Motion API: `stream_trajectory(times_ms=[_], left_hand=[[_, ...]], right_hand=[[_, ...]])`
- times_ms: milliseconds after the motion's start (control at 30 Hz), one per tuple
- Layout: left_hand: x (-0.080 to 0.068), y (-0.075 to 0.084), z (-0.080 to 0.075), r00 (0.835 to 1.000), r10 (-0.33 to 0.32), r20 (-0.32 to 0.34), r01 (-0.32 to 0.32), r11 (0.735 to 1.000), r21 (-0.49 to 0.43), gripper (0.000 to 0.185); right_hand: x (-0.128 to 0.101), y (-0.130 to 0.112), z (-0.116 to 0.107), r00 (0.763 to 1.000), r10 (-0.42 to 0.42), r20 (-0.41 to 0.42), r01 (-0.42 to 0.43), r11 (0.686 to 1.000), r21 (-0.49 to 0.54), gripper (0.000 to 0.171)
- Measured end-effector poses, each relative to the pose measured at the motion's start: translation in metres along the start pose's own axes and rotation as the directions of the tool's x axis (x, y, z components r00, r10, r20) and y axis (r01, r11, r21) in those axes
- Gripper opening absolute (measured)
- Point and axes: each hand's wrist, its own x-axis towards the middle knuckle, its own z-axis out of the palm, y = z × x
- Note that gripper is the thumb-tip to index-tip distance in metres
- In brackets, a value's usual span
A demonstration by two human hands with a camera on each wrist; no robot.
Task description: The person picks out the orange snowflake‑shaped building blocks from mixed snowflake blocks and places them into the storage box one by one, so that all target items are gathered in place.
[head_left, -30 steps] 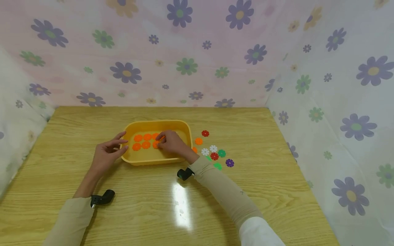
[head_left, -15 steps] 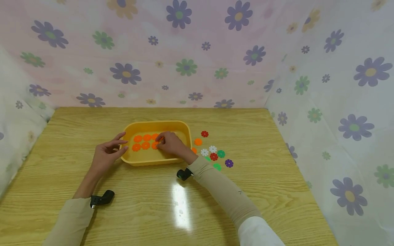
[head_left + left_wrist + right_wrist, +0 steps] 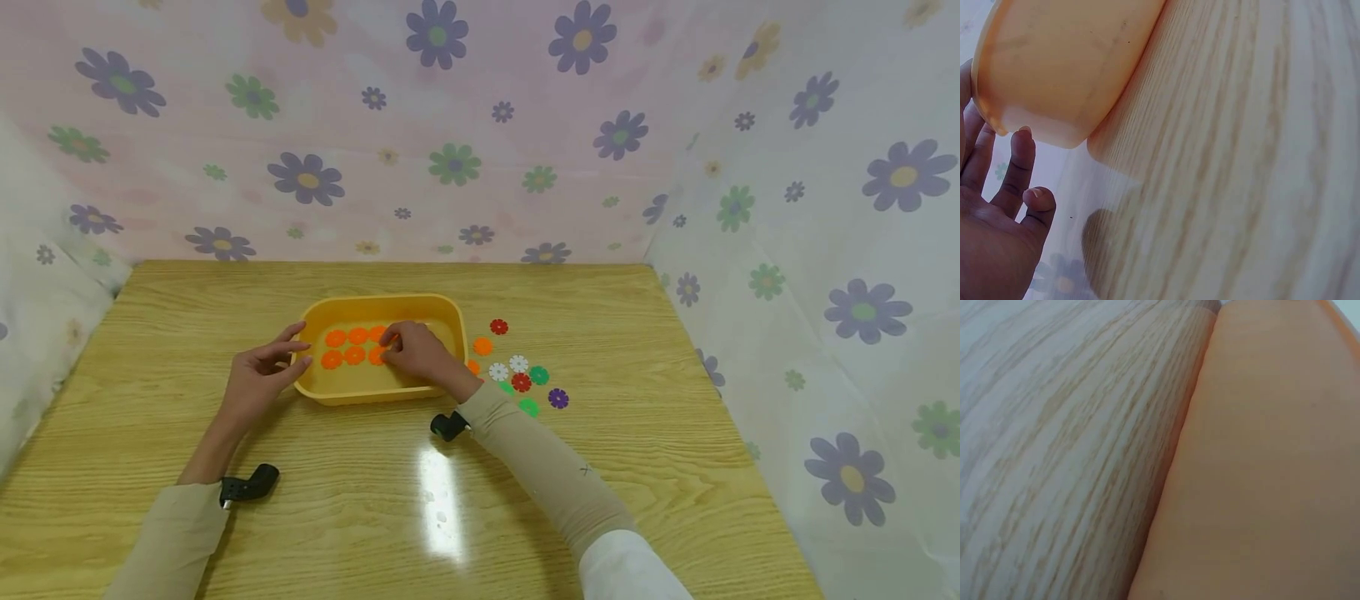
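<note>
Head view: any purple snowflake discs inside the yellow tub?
No. The yellow tub holds only orange discs; the one purple disc lies on the table to its right.

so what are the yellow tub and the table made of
The tub looks like moulded plastic: smooth, even orange-yellow walls with rounded corners and a dull sheen. The table looks like wood or a wood-grain laminate; its glossy top throws a bright glare patch, so I can't tell which.

One tray [image 3: 315,317], roughly fourteen flower discs [image 3: 357,336].
</note>
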Motion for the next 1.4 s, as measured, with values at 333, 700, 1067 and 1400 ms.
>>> stream_trajectory(times_ms=[333, 700, 1067, 1400], left_hand=[[0.001, 0.000, 0.005, 1.000, 0.013, -0.010, -0.012, 1.000, 0.008, 0.024], [0.001, 0.000, 0.004, 1.000, 0.008, -0.017, -0.008, 1.000, -0.005, 0.024], [0.001, -0.002, 0.002, 1.000, 0.012, -0.023, -0.013, 1.000, -0.012, 0.023], [-0.001, -0.004, 0.002, 0.999, 0.011, -0.038, -0.012, 0.999, -0.033, 0.020]], right_hand=[[-0.004, -0.003, -0.013, 0.981, -0.120, -0.153, 0.138, 0.984, 0.112, 0.027], [-0.036, -0.001, -0.078, 0.890, -0.291, -0.352, 0.386, 0.891, 0.240, 0.018], [-0.055, 0.074, -0.086, 0.930, -0.048, -0.365, 0.125, 0.974, 0.190, 0.021], [-0.068, 0.112, -0.074, 0.967, 0.104, -0.232, -0.067, 0.985, 0.160, 0.037]])
